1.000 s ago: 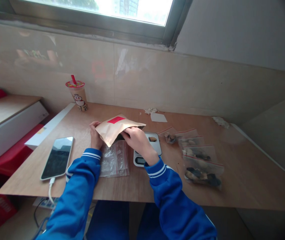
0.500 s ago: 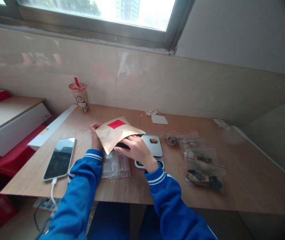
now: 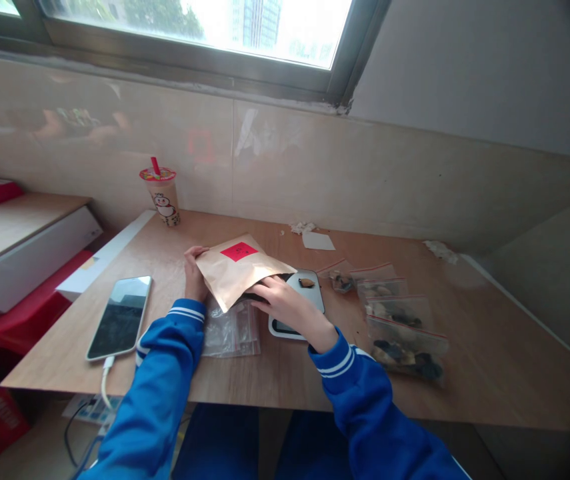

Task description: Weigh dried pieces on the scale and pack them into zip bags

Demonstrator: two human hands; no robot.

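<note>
A brown paper bag point(image 3: 229, 273) with a red label is tilted over the table, its mouth toward the right. My left hand point(image 3: 195, 275) grips the bag's left side, fingers partly behind it. My right hand point(image 3: 289, 303) reaches into the mouth; its fingertips are hidden inside, so what they touch does not show. Under my right hand stands a small kitchen scale point(image 3: 315, 300) with a brown dried piece point(image 3: 307, 283) on its plate. Empty clear zip bags point(image 3: 232, 333) lie below the paper bag.
On the right lie several zip bags point(image 3: 405, 353) holding dark and pale dried pieces. A phone point(image 3: 119, 319) on a charging cable rests at left. A drink cup point(image 3: 165, 200) with a straw stands at the back left. A white card point(image 3: 319, 241) lies near the wall.
The paper bag has shifted slightly right. My right wrist and forearm have moved right and swung outward, with the fingers still in the bag's mouth.
</note>
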